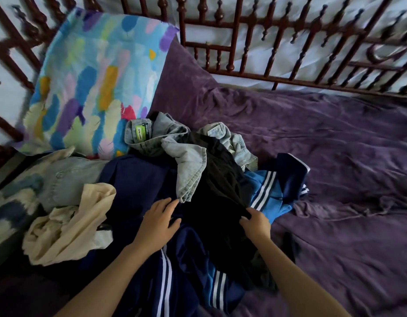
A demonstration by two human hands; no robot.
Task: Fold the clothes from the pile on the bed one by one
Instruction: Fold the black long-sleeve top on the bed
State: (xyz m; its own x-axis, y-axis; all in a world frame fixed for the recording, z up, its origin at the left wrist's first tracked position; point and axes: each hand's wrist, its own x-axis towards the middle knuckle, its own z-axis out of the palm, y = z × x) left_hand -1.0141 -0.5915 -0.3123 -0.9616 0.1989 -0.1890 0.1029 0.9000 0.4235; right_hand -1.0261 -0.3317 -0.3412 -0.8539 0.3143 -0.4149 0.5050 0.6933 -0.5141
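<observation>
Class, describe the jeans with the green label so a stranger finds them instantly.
Start at the multicoloured brushstroke-print pillow at the bed's corner. Beside its lower right edge, atop the clothes pile, lie crumpled pale grey denim jeans. Only they show a bright green label inside the waistband.

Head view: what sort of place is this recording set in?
Most likely a bedroom: a bed with a purple sheet, a colourful pillow leaning against a turned-wood bed frame, and a pile of clothes on the bed.
</observation>
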